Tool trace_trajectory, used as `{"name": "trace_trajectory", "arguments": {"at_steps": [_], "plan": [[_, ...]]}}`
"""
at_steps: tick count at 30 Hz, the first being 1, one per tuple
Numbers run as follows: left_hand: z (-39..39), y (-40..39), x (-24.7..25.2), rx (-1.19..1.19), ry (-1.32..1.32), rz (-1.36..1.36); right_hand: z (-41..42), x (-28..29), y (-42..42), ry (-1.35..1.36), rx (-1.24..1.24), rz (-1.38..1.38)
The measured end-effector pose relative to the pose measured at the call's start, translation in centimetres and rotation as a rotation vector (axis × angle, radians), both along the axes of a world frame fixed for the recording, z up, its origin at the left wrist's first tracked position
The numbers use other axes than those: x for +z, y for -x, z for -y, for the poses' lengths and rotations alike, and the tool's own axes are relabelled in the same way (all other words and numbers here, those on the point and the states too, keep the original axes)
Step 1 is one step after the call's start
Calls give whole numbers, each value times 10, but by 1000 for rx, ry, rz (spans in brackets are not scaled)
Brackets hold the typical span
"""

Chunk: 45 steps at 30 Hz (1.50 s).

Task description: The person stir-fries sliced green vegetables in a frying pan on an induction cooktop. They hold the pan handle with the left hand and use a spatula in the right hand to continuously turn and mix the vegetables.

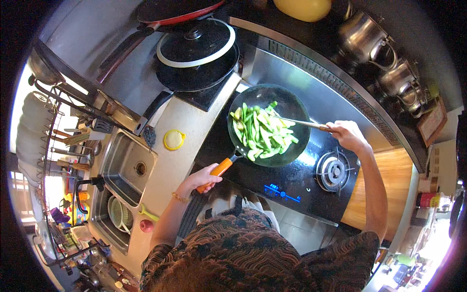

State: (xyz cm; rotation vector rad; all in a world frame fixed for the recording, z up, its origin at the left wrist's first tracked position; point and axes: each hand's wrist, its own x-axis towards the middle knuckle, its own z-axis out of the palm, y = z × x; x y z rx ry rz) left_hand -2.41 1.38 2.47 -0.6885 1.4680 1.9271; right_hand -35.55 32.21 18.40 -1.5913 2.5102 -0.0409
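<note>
A dark wok (pixel 288 98) sits at the left side of the black glass gas hob (pixel 251 179), holding cut green vegetable pieces (pixel 266 135), perhaps green beans or peppers. My left hand (pixel 204 177) is closed around the wok's orange handle (pixel 220 172). In my right hand (pixel 348 135) is the wooden handle of a metal-shafted cooking utensil (pixel 303 123); its far end reaches into the greens, which hide its head. To the right of the wok, a bare gas burner (pixel 335 171) shows no visible flame. Blue lights glow on the hob's control panel (pixel 282 193).
Left of the hob, the counter (pixel 182 120) holds a yellow-rimmed round item (pixel 174 139), a red onion or fruit (pixel 146 225) and a green-handled peeler (pixel 147 212). Beyond lies a double steel sink (pixel 124 164) with a colander (pixel 120 213). A lidded black pan (pixel 197 76) stands behind; a wooden board (pixel 379 182) lies right.
</note>
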Motion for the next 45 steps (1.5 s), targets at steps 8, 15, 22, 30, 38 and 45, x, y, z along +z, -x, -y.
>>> {"name": "trace_trajectory", "arguments": {"at_steps": [8,15,22,30,38,45], "plan": [[1,-4,-10,-6,-19,-44,-42,29,-109,-126,9,-301],[0,-2,-4,12,-31,-16,-81,21,-177,-128,-275,-234],[1,-1,-5,-12,-29,-19,-68,77,-228,-37,-553,-160],[3,-7,-7,-6,-34,-43,-18,84,-260,-327,-344,-285],[2,-2,-13,-36,-31,-52,11,-14,-232,-260,-419,-429],[7,-9,-16,-10,-34,-56,19,72,-246,-142,-530,-121]]}}
